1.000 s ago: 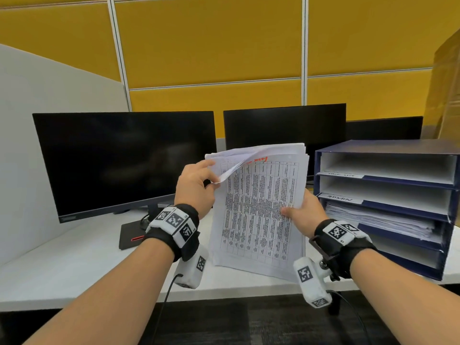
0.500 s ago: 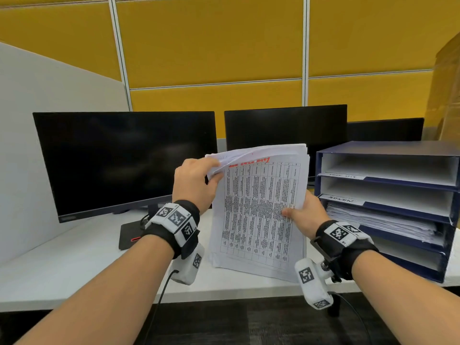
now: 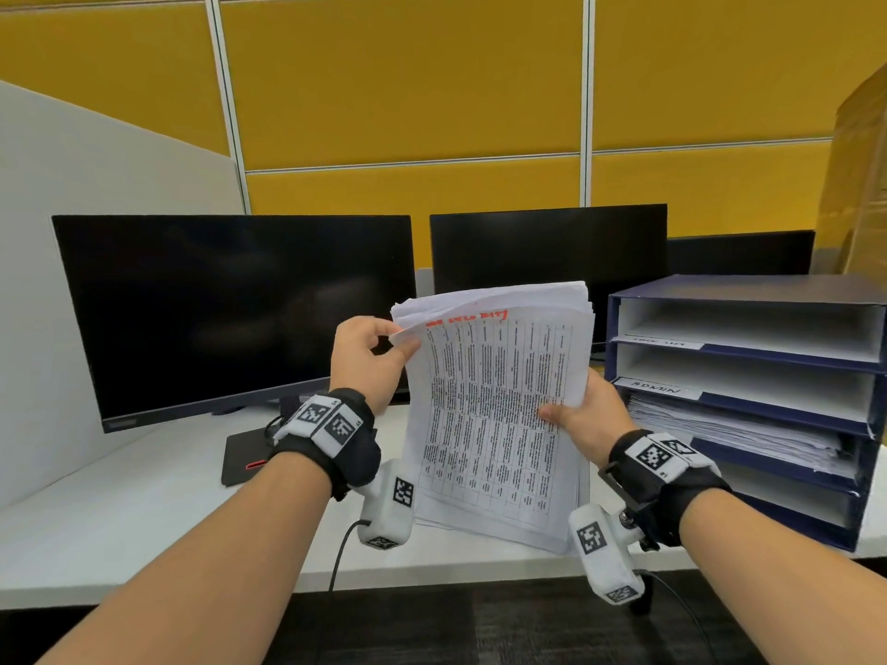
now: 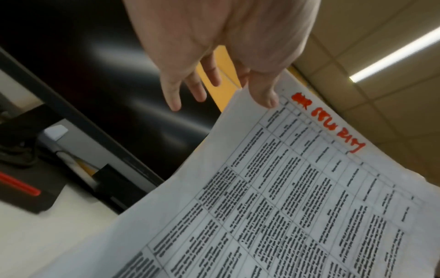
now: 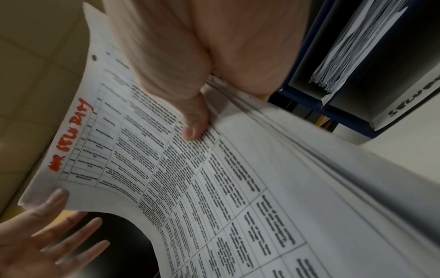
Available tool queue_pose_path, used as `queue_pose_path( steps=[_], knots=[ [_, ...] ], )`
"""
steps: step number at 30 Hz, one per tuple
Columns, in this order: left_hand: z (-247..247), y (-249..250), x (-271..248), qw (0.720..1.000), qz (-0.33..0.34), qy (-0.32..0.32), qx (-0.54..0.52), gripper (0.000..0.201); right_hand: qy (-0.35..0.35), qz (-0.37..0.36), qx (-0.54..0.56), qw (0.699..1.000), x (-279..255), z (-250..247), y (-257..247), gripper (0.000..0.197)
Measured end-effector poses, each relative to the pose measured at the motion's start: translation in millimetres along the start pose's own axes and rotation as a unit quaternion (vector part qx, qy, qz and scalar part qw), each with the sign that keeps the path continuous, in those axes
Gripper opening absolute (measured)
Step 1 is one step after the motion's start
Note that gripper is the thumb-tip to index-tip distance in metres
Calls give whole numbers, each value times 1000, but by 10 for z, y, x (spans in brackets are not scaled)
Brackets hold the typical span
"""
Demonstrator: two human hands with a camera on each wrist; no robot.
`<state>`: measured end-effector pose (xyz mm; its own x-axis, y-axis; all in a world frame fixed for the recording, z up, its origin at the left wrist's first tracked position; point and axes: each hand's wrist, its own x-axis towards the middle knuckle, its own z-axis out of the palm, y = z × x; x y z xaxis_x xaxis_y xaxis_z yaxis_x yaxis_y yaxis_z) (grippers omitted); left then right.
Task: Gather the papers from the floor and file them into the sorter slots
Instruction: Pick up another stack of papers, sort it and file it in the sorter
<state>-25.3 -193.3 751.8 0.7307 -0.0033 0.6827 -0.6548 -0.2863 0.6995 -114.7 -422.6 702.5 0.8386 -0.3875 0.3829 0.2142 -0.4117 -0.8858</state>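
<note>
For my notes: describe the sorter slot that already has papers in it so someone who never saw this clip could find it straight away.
On the white desk, right of the dark monitors, stands a navy paper sorter with stacked open-front slots. Count down from its top: the filled slot is third, directly under the shelf edge with a white label reading ADMIN. It alone holds a thick pile of white sheets; the two slots above show bare white interiors.

Left hand (image 4: 221,37) pinches the top sheet (image 4: 273,197) corner, apparently thumb against forefinger.
</note>
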Motion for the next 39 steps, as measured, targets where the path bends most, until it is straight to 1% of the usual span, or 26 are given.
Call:
queue_pose_path(
  steps=[2,4,5,7,9,11,13,15,18,20,22,23,25,27,28,30,32,34,36,37,39],
  knots=[
    [6,-52,2,999,-8,-36,-20,6,5,2,7,1000,26,2,39,50],
    [15,-95,-21,997,-15,-78,-24,17,5,3,10,1000,47,-4,71,51],
    [20,-120,-28,996,-17,-90,-15,15,5,1,10,1000,58,-10,88,51],
    [33,-214,0,996,-12,-85,-1,6,8,-3,9,1000,84,-19,122,49],
    [28,-258,14,997,-3,-83,6,10,12,-7,6,1000,105,-26,140,48],
    [48,-247,20,995,2,-102,0,17,8,-7,5,1000,132,-23,151,47],
    [78,-206,30,992,-10,-124,0,8,-1,-9,4,1000,154,-17,164,47],
    [111,-195,37,991,-24,-130,19,17,-4,-10,8,1000,168,-17,187,47],
    [165,-273,36,990,-48,-130,-28,4,-3,-7,22,1000,180,-22,243,46],
    [189,-333,-9,986,-68,-132,-73,10,2,-2,26,1000,192,-22,292,47],
    [228,-402,-27,980,-89,-151,-98,17,7,2,29,1000,210,-21,343,49],
    [244,-433,-22,979,-92,-161,-87,16,7,3,34,999,222,-20,367,50],
    [263,-473,-16,981,-80,-176,-31,10,5,5,53,999,237,-29,400,49],
    [282,-519,2,980,-73,-184,-18,8,2,0,73,997,241,-39,418,46],
    [285,-526,-6,976,-84,-196,-34,7,-1,-2,81,997,242,-40,418,46],
    [320,-531,-32,963,-135,-218,-77,7,-12,-4,85,996,262,-43,404,45],
    [380,-566,-36,958,-170,-210,-95,8,-31,-2,75,997,314,-51,380,45],
    [433,-571,-31,963,-183,-174,-93,12,-51,-9,36,998,392,-74,334,48],
    [471,-566,-17,963,-200,-136,-119,22,-64,-21,11,998,476,-97,264,50],
    [483,-566,-6,961,-208,-121,-133,25,-65,-24,13,998,514,-111,231,49],
    [481,-581,10,958,-221,-102,-152,24,-64,-21,29,997,578,-129,191,46]
  ],
)
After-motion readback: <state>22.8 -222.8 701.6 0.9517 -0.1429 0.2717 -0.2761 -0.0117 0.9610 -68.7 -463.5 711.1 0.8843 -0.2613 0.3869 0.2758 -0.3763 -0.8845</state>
